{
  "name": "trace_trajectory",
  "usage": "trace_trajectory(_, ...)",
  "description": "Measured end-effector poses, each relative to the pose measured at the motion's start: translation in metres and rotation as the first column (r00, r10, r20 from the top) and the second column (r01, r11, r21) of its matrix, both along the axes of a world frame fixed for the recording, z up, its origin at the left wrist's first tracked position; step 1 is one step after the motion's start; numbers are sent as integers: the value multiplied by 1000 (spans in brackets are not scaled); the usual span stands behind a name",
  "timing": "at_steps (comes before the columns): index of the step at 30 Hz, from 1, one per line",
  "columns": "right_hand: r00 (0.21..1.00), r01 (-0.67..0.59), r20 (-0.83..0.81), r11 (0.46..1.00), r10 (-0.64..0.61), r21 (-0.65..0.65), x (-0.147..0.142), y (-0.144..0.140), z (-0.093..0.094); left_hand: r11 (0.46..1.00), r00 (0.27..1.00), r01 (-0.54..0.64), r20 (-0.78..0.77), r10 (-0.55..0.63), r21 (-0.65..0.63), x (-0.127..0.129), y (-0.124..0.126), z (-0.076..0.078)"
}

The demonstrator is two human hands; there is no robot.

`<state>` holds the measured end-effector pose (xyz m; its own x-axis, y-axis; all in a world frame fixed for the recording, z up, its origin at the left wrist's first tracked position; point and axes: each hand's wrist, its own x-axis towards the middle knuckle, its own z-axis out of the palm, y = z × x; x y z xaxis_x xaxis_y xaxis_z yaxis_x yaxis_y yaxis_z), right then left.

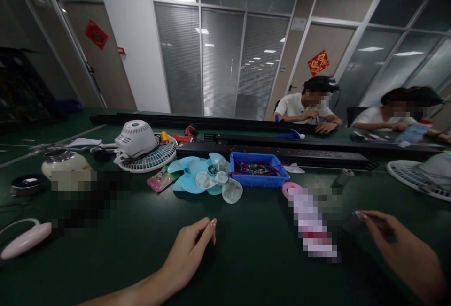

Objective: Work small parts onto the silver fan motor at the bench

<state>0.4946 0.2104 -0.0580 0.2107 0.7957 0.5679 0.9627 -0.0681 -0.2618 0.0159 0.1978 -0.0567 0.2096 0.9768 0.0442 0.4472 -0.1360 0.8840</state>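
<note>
Right hand (401,249) end-pinches a dark grey cylinder (353,222); I reckon slack fingers could drop it. Left hand (192,245): fingers pressed together.

The held cylinder (351,223) looks metallic, the blue bin (259,179) plastic.

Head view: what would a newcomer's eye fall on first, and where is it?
The light-blue fan blades probably catch the eye first, on the dark green table just left of the blue bin of tangled wires. Nearer the camera, the right hand pinches a small grey cylinder on the right, and the left hand is curled near the middle.
</note>
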Motion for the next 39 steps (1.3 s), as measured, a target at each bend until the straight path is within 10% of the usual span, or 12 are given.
trace_trajectory(7,989,58,-128,985,-80,-165,-15,-7,13,1000,1000,9,5,-9,-3,0,-1,-2)
trace_trajectory(24,981,-31,-194,997,18,-64,-19,-2,-3,999,998,26,-58,-24,25,0,-2,0)
trace_trajectory(30,960,-155,-238,988,147,-15,-85,-19,16,997,998,66,-14,-65,36,0,-10,-2)
trace_trajectory(35,702,-708,-161,704,694,-56,-199,-34,24,962,981,189,-92,-173,198,1,-21,2)
trace_trajectory(39,490,-872,-183,475,852,-121,-253,-29,5,892,957,289,-128,-260,347,0,-26,7)
